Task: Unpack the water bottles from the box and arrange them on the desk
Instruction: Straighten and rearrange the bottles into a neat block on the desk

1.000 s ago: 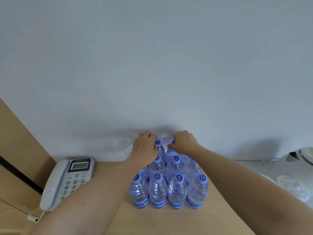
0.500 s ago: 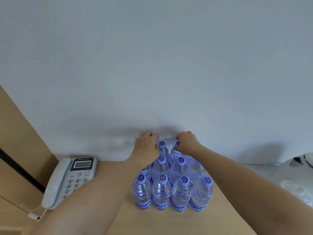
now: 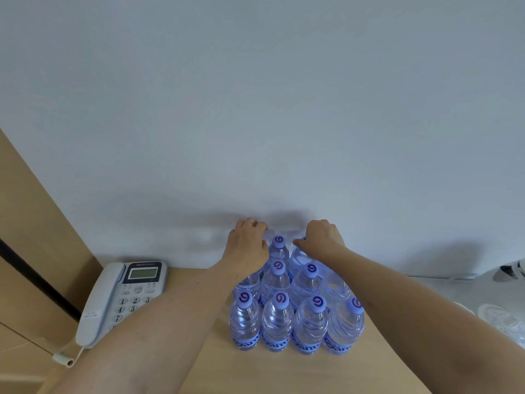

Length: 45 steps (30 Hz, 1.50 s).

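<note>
Bottles (image 3: 277, 319) packed upright in tight rows on the desk (image 3: 270, 371), phone (image 3: 119, 297) off to the left. At the back row by the wall, left hand (image 3: 248, 245) and right hand (image 3: 322, 237) each curl over a bottle top.

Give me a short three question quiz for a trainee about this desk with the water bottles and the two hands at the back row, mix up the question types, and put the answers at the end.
1. True or false: the front row of water bottles stands upright on the desk.
2. Multiple choice: what lies on the desk beside the person's left forearm? A) keyboard B) telephone C) notebook
3. Fill in: the left hand and the right hand both reach to the ____ row of bottles, next to the wall.

Key: 1 true; 2 B; 3 back
</note>
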### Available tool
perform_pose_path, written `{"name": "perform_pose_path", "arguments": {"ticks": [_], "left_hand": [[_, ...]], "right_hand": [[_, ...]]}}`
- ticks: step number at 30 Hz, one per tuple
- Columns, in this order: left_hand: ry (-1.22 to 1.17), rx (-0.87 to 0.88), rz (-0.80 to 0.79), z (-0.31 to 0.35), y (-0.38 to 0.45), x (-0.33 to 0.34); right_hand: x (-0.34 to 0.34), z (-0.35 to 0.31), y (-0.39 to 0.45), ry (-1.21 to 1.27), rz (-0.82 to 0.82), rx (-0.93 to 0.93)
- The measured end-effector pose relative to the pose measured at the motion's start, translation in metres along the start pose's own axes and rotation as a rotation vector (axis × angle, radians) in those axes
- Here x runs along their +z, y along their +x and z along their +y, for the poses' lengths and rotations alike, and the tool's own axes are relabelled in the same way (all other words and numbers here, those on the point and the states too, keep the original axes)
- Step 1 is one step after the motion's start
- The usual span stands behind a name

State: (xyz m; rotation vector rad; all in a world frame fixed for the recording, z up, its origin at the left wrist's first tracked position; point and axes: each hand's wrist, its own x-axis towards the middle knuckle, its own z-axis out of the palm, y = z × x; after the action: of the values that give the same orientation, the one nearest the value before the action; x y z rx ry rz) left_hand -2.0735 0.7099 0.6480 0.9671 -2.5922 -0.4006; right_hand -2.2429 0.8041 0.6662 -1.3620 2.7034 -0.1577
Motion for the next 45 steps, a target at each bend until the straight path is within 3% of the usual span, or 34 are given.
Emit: {"name": "perform_pose_path", "arguments": {"ticks": [9, 15, 21, 45], "left_hand": [[-0.009, 0.007, -0.003, -0.006, 0.002, 0.0], [-0.004, 0.011, 0.019, -0.011, 0.006, -0.005], [-0.022, -0.009, 0.021, -0.026, 0.004, -0.013], [-0.064, 0.047, -0.045, -0.071, -0.014, -0.029]], "right_hand": [[-0.004, -0.003, 0.0, -0.066, -0.015, 0.012], [-0.003, -0.028, 0.001, -0.089, 0.157, -0.14], [0.006, -0.055, 0.005, -0.049, -0.034, -0.175], [0.003, -0.08, -0.006, -0.043, -0.079, -0.034]]}}
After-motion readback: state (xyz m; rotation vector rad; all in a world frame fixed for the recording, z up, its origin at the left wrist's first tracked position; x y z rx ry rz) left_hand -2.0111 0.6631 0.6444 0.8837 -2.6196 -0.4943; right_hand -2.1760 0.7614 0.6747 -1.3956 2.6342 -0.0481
